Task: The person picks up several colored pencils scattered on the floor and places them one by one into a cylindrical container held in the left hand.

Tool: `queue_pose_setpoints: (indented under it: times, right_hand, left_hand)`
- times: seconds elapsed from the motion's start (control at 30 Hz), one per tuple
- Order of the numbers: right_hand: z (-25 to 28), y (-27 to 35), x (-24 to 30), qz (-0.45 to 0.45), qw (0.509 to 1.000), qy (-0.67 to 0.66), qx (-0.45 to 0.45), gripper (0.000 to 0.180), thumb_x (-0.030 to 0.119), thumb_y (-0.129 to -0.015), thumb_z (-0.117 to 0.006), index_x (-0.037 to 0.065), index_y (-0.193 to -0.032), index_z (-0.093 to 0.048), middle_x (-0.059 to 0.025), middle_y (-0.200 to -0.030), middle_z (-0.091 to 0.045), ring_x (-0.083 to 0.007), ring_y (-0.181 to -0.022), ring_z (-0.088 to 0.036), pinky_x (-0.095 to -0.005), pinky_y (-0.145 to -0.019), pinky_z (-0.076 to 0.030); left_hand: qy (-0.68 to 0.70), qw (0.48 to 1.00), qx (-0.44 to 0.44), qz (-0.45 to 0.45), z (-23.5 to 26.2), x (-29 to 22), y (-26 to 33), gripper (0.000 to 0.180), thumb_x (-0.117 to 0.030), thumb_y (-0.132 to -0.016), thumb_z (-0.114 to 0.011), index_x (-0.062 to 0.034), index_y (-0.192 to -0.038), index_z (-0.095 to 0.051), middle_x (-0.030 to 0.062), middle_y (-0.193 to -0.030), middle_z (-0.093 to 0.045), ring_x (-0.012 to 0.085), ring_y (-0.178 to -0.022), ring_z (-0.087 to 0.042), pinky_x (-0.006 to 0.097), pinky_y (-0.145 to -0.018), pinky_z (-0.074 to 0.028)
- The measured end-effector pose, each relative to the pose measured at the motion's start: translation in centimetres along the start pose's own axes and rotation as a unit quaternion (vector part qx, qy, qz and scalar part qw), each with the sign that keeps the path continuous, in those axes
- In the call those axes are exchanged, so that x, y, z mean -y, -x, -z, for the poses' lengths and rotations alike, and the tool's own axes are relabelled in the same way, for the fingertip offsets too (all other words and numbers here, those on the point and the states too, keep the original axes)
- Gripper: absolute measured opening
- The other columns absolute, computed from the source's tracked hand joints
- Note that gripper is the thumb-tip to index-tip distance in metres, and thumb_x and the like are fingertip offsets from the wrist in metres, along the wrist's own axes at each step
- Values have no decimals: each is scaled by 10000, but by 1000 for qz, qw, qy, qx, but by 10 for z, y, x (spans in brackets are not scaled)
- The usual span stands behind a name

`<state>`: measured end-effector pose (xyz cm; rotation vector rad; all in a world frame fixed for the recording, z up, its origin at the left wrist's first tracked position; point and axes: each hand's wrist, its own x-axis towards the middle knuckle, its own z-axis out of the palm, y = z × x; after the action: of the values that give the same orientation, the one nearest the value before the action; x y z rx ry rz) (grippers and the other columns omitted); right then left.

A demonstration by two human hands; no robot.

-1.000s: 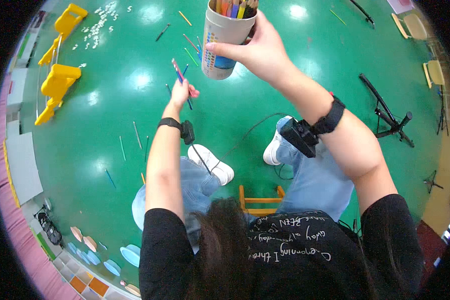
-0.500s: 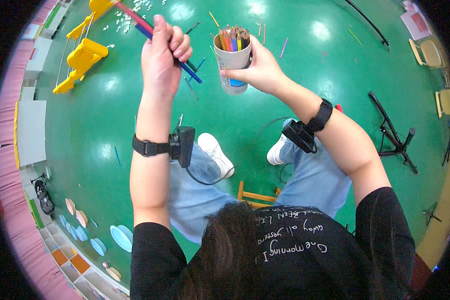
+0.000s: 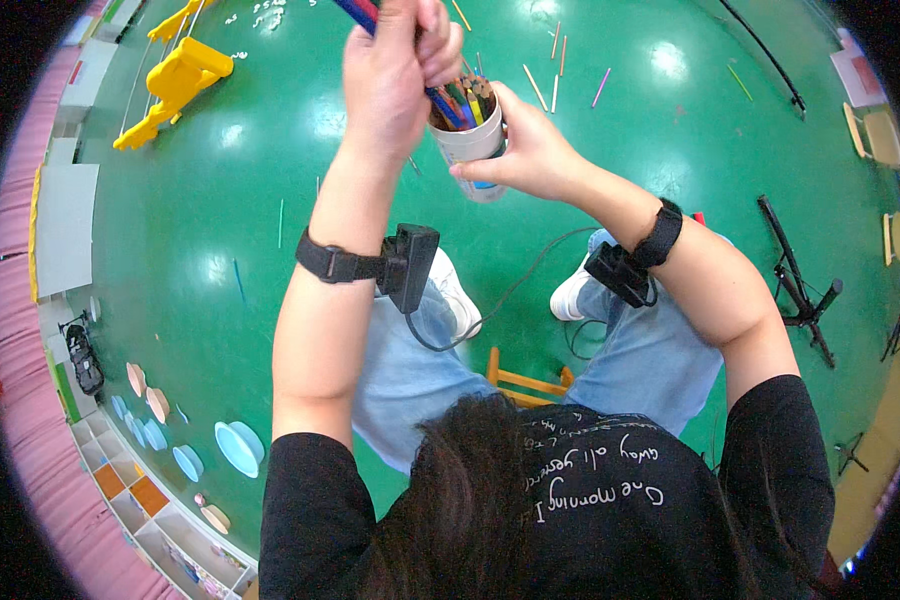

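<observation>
My left hand (image 3: 385,85) is closed round a small bunch of coloured pencils (image 3: 358,12), red and blue ones among them. Their lower ends point into the mouth of a white paper cup (image 3: 460,150). Several coloured pencils (image 3: 482,98) stand upright inside that cup, points up. Wrapped round the cup's right side, my right hand (image 3: 535,150) holds it up off the floor, slightly tilted. My left fingers hide part of the cup's rim, so I cannot tell how deep the held pencils reach.
Loose pencils (image 3: 600,88) lie scattered over the green floor (image 3: 670,130). A yellow plastic rack (image 3: 180,80) stands far left, with small white pieces (image 3: 270,15) beyond it. Black tripod legs (image 3: 800,290) are at right. Blue bowls (image 3: 240,448) sit lower left near a shelf (image 3: 145,500).
My left hand has moved right with its pencils, from beside the cup to over its mouth. My right hand still holds the cup, and the whole view has shifted slightly.
</observation>
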<state>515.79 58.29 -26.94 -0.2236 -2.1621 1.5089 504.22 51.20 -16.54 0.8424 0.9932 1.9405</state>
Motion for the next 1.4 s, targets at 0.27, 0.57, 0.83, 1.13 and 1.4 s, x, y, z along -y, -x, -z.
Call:
queue_pose_setpoints:
  times: [0.27,0.57,0.83,1.13,1.4]
  right_hand:
    - [4,-3,-1,-7,1000,15,2,626,255,-609,-813,-12,-1055,-464,-197,-968,-598,-297,-926,-604,-375,-816,-472]
    - [14,3,7,-76,996,39,40,673,145,-671,-791,25,-1219,-418,-100,-1092,-576,-183,-1009,-582,-340,-878,-476]
    - [17,1,5,-77,994,56,51,681,140,-664,-797,32,-1224,-424,-96,-1100,-571,-181,-1022,-575,-336,-893,-468]
    - [25,0,8,-66,998,11,9,735,185,-637,-815,27,-1242,-428,-118,-1132,-588,-191,-1056,-573,-333,-915,-458]
    - [25,7,-5,-142,987,69,-7,816,174,-618,-850,28,-1287,-405,-99,-1208,-543,-187,-1134,-508,-339,-976,-399]
  left_hand:
    - [-112,993,44,6,2,12,9,373,-312,-988,-402,-93,-687,-392,-33,-569,-309,66,-488,-287,225,-436,-228]
    - [-85,994,71,-3,10,20,5,302,-233,-975,-436,-51,-736,-471,-11,-559,-369,88,-505,-366,222,-471,-294]
    - [-147,985,74,-43,22,20,-3,274,-224,-958,-451,-50,-762,-529,22,-642,-506,126,-620,-531,231,-572,-406]
    - [-334,938,-55,-74,160,-31,-53,215,-170,-936,-471,-39,-797,-569,38,-760,-590,104,-751,-551,228,-693,-434]
    - [-459,799,-349,167,449,51,25,246,-324,-884,-534,-102,-831,-626,5,-761,-631,118,-704,-594,279,-608,-452]
